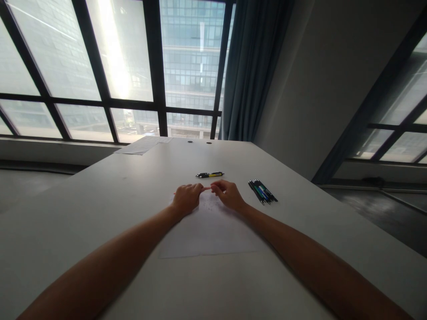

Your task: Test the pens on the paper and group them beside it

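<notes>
While both forearms are stretching forward over the white worktop (100, 195), the left hand (187, 198) and right hand (227, 194) are resting on a sheet of paper (208, 233), fingers curled, pinching a thin pink pen (207, 188) between them. Beyond, a yellow-and-black pen (210, 174) is lying; a bundle of dark pens (262, 192) is sitting just right.
</notes>
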{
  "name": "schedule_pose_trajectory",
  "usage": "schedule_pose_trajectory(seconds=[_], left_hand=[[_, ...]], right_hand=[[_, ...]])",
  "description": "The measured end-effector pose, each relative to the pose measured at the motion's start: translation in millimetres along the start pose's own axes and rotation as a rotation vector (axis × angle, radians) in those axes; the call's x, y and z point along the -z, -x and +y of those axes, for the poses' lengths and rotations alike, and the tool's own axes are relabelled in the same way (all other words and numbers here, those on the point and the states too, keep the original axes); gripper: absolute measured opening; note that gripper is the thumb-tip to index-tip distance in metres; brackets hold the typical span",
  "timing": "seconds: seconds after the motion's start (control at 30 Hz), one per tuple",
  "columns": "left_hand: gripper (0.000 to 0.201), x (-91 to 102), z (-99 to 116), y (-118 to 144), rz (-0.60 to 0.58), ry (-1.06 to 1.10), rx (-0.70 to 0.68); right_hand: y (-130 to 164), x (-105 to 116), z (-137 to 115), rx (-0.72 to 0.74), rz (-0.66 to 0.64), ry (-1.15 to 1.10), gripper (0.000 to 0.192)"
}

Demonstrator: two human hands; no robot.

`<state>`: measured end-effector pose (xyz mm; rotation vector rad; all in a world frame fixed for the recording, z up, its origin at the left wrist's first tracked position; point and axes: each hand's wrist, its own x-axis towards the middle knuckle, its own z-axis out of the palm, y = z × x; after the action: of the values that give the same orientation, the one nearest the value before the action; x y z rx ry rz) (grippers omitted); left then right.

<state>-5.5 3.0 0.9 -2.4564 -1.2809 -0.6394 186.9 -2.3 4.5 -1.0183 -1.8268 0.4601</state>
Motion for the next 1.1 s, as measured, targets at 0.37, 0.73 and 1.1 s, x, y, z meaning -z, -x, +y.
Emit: schedule_pose_trajectory(seconds=[0.37,0.73,1.1], left_hand=[[0.032,-0.9,-1.0,-0.1,-0.017,0.011,0.037],[0.032,-3.4,-2.2,0.0,-0.022,0.041,0.069],[0.035,-3.3,-1.7,-0.2,-0.068,0.036,0.083]], right_hand=[[-2.0,1.0,4.3,0.031,0.088,-0.041,0.008],[-7.8,28.8,29.0,0.014,0.034,0.490,0.019],[-6.7,35.6,39.4,-0.093,-0.148,0.798,0.021]])
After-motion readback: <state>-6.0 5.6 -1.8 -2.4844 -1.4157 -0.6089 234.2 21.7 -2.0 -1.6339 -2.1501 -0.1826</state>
